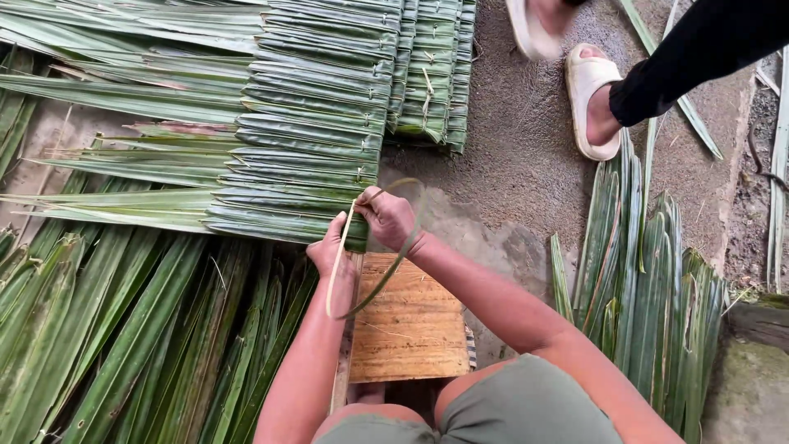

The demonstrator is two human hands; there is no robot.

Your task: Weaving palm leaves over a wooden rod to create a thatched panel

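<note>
Thin pale-green leaf strip point(339, 259) loops from my hands, arching over right wrist, tail hanging beside left forearm; I see right hand point(388, 215) pinching strip at near edge of stitched panel of folded green palm leaves point(316, 123); left hand point(329, 251) closed on panel edge, strip running under thumb; square wooden board point(411, 329) below; loose long green fronds point(123, 329) left; another person's pale sandal point(588, 103) beyond.

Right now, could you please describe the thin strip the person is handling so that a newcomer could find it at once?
Start at the big panel of folded green leaves on the ground. At its near edge, both hands meet: the right hand and the left hand pinch a strip. Unlike the flat, broad leaves around it, it is narrow and curls in a loop.
</note>
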